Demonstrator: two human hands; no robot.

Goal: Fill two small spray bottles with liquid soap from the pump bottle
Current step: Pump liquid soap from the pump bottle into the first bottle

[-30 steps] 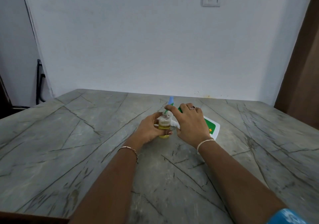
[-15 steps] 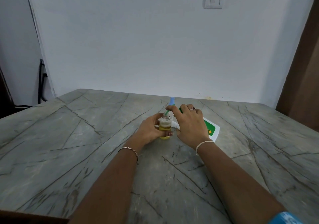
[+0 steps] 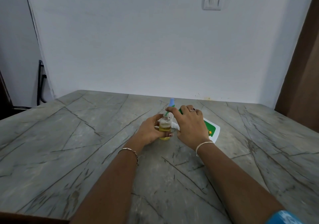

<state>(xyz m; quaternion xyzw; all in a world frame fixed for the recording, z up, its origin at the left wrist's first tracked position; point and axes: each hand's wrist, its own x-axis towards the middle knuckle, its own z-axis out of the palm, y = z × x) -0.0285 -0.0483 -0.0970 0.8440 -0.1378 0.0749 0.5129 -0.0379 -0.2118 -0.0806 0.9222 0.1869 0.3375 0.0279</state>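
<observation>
Yellow soap is filling the lower part of the small spray bottle [image 3: 165, 126], which is standing uncapped on the grey stone surface [image 3: 86, 146]. The left hand [image 3: 150, 132] is gripping it, fingers curled round its body. The right hand [image 3: 189, 125] is lying over the pump bottle [image 3: 211, 130] just beside it, fingers curled over the top, with the index finger reaching above the small bottle's open neck. Something blue [image 3: 171, 102] is poking up right behind.

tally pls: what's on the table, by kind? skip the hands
small clear bottle, yellow liquid inside: 1
pump bottle, white with a green label: 1
blue-topped item behind the hands, mostly hidden: 1
Total: 3
</observation>
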